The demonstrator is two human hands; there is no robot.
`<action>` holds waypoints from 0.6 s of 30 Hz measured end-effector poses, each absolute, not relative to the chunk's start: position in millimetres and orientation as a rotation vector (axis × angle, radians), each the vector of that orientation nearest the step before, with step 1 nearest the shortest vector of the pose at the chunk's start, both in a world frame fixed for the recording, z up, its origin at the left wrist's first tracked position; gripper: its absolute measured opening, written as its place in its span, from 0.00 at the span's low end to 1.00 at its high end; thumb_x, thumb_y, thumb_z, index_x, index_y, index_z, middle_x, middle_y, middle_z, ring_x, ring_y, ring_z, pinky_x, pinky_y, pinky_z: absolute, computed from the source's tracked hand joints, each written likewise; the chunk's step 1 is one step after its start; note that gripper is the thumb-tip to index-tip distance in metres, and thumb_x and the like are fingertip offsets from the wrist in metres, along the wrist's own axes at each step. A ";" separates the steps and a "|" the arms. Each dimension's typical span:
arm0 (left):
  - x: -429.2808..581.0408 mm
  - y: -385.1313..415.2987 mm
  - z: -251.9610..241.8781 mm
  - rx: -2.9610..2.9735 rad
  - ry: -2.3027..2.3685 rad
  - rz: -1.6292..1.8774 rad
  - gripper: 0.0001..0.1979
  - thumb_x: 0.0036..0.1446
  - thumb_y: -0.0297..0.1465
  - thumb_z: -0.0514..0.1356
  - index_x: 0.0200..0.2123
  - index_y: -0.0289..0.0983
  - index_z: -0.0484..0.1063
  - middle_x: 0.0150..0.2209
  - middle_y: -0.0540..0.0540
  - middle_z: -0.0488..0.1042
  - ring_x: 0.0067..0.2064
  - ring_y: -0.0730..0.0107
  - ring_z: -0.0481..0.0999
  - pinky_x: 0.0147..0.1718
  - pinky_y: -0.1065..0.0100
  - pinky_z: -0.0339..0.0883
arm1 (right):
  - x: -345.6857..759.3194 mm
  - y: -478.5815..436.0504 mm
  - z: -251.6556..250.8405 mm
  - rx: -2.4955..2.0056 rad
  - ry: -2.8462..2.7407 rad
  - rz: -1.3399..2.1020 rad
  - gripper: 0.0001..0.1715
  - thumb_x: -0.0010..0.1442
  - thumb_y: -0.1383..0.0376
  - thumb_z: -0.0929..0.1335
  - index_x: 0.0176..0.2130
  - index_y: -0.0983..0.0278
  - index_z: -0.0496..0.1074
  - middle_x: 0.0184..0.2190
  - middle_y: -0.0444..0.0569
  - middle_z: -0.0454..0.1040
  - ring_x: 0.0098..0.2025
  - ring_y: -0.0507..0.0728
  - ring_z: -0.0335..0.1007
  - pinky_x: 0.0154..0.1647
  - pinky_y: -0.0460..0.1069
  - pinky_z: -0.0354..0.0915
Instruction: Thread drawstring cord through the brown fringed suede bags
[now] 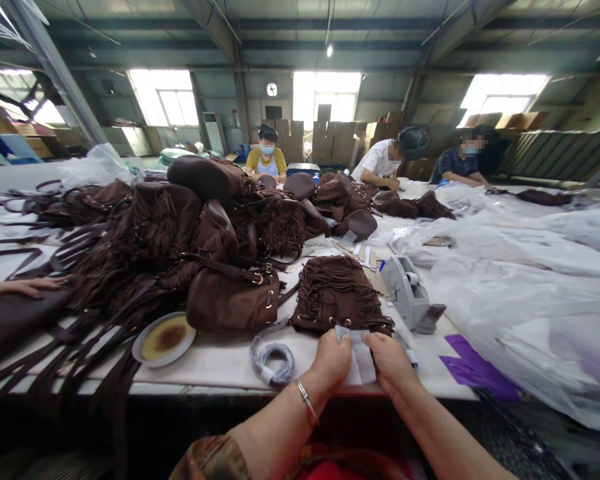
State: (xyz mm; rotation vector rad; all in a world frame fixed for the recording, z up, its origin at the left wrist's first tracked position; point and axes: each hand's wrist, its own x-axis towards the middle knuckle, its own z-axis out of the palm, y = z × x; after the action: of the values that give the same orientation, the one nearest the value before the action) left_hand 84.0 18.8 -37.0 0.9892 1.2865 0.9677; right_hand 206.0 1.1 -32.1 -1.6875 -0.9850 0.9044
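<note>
Between my two hands is a thin, pale grey-white sheet [359, 360], paper or tissue, at the table's front edge. My left hand [334, 360] pinches its left side and my right hand [389, 360] its right side. Just beyond the sheet lies a dark brown fringed bag [335, 290] with metal eyelets along its near edge. To the left of it a smoother brown bag [235, 300] rests on its side. A wrapped grey coil [274, 363], perhaps a strap, lies left of my left hand.
A white bowl [164, 339] with yellowish content stands front left, beside a large heap of brown bags [150, 227]. A grey tape dispenser [410, 293], purple piece [480, 367] and clear plastic bags [525, 300] lie right. Another person's hand [23, 288] is at far left; several co-workers sit opposite.
</note>
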 end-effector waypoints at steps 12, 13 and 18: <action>72.9 18.8 -24.5 1.070 0.802 0.881 0.09 0.50 0.34 0.62 0.29 0.33 0.72 0.27 0.48 0.73 0.29 0.71 0.69 0.30 0.70 0.63 | 189.5 13.3 -8.8 -1.606 -1.224 1.218 0.20 0.51 0.47 0.67 0.25 0.60 0.64 0.12 0.36 0.59 0.14 0.50 0.55 0.15 0.45 0.51; 69.9 18.4 -22.8 1.007 0.723 0.852 0.08 0.46 0.33 0.63 0.29 0.33 0.71 0.26 0.49 0.72 0.28 0.72 0.69 0.30 0.70 0.63 | 189.7 13.0 -10.7 -1.589 -1.209 1.248 0.20 0.50 0.47 0.67 0.25 0.61 0.65 0.13 0.36 0.59 0.14 0.50 0.55 0.15 0.45 0.51; 65.1 16.7 -25.2 0.716 0.508 0.819 0.13 0.41 0.34 0.66 0.27 0.34 0.67 0.23 0.52 0.66 0.24 0.75 0.66 0.28 0.70 0.63 | 189.9 6.0 -11.0 -1.420 -1.111 1.420 0.22 0.51 0.46 0.70 0.30 0.63 0.69 0.16 0.37 0.63 0.16 0.49 0.56 0.17 0.45 0.52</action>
State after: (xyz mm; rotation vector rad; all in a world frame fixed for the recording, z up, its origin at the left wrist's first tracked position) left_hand 65.1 16.7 -25.2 0.7159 0.5085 0.8192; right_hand 189.9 6.0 -11.0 -1.4197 -1.1113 1.4199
